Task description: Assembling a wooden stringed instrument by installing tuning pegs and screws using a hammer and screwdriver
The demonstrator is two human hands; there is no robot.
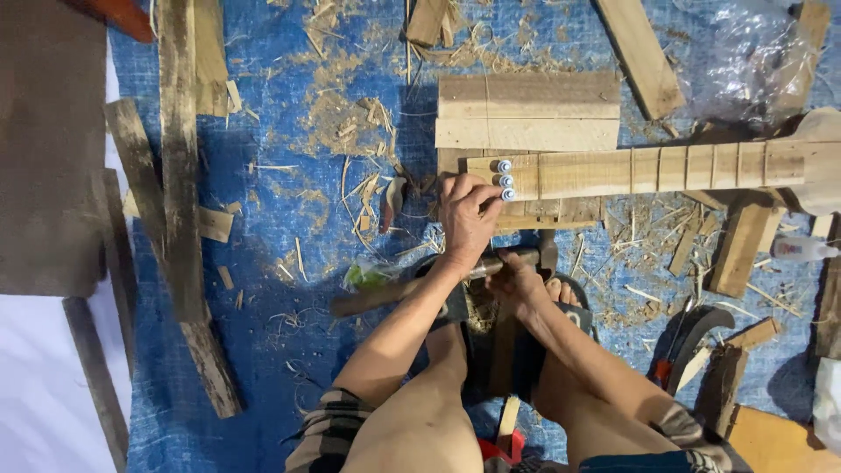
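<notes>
The neck lies across a block and short boards on the tarp, its end with 3 pegs pointing left. The left hand rests at the pegs; the right hand sits just below it on a hammer. Planks lie far left, a bottle far right, shavings above.

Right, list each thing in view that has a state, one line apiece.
Left hand: fingers pinched on the lowest of the white pegs.
Right hand: closed around the hammer.
Instrument neck: lying flat across the wood block, three pegs in its end.
Blue tarp: spread flat, littered with shavings.
Curved knife: lying untouched.
</notes>
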